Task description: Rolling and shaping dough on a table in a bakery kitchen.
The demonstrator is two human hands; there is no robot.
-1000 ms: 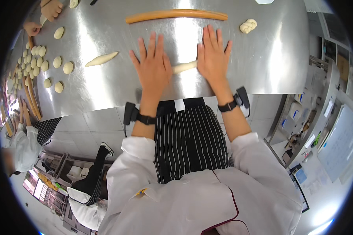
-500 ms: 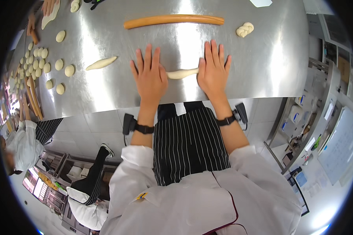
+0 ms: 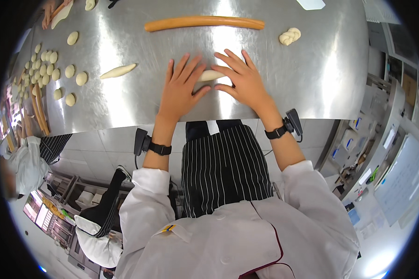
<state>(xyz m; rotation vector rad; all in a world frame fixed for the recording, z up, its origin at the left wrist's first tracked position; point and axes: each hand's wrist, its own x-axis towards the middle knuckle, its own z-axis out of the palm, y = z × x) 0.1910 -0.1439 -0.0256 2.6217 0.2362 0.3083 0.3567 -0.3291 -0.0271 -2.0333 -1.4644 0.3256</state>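
Note:
A short roll of pale dough (image 3: 210,76) lies on the steel table in front of me, its ends hidden beneath my fingers. My left hand (image 3: 181,87) is over its left end with fingers spread, the fingertips slightly blurred. From the other side my right hand (image 3: 243,80) reaches over the right end, its fingers stretched out and apart. Off to the left rests a tapered dough piece (image 3: 118,71), touched by neither hand. Beyond my hands lies a long wooden rolling pin (image 3: 205,22). A knotted dough piece (image 3: 290,36) sits to its right.
Several dough balls (image 3: 46,69) spread over the left of the steel table (image 3: 330,83). More rolling pins (image 3: 39,109) lie near its left edge. At the far left, another person's hand (image 3: 47,16) is beside a flattened dough sheet (image 3: 62,14). A white scraper-like piece (image 3: 311,4) lies at the far edge.
Both hands have turned inward and come closer together over the dough roll, fingers now angled across its ends. Less of the dough shows between them.

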